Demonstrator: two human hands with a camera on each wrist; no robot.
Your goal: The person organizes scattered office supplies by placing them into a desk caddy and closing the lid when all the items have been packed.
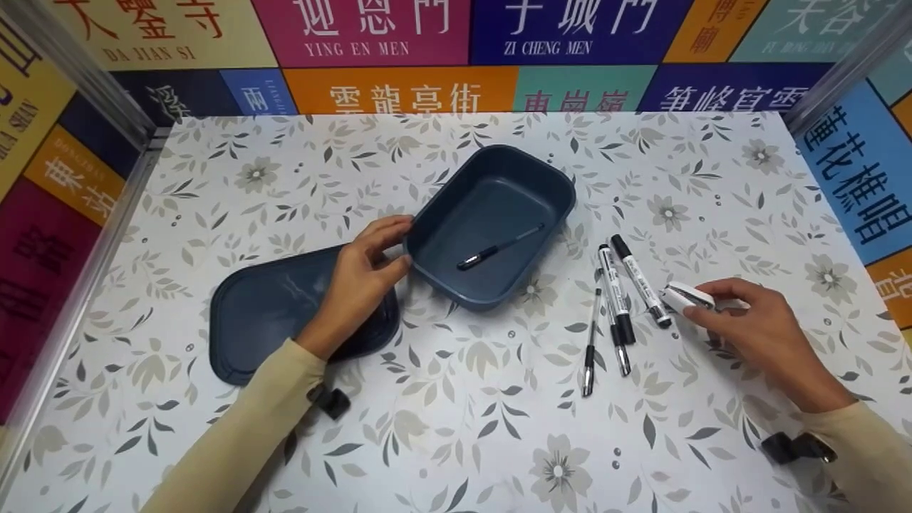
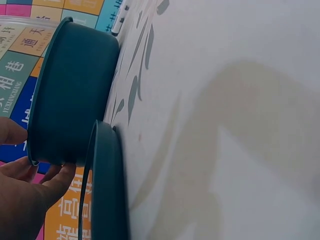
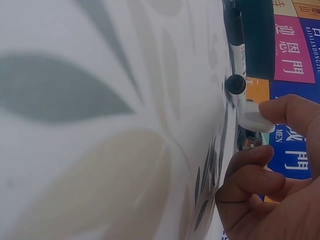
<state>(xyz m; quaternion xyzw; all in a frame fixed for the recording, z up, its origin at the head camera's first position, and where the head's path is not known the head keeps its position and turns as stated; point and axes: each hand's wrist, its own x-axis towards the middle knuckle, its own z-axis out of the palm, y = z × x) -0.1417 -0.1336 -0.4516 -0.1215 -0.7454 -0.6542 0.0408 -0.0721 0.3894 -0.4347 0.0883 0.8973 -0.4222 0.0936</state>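
Observation:
A dark blue plastic box (image 1: 491,285) stands open on the table, with a black-gripped pen (image 1: 479,257) lying inside. My left hand (image 1: 363,274) holds the box's left corner, thumb and fingers on the outer wall near the rim. Below that wrist lies the dark blue lid (image 1: 263,313), partly hidden by the arm. My right hand (image 1: 759,328) pinches a small white stapler (image 1: 690,296) between thumb and fingers. In the right wrist view, the stapler (image 3: 255,117) shows its white end and some metal, close by a marker's cap.
Left of the stapler lie two black-and-white markers (image 1: 641,281) (image 1: 614,285) and two pens (image 1: 589,349) (image 1: 621,349), side by side. A floral cloth (image 1: 427,442) covers the table. Panels with printed characters (image 1: 399,89) border its back and sides.

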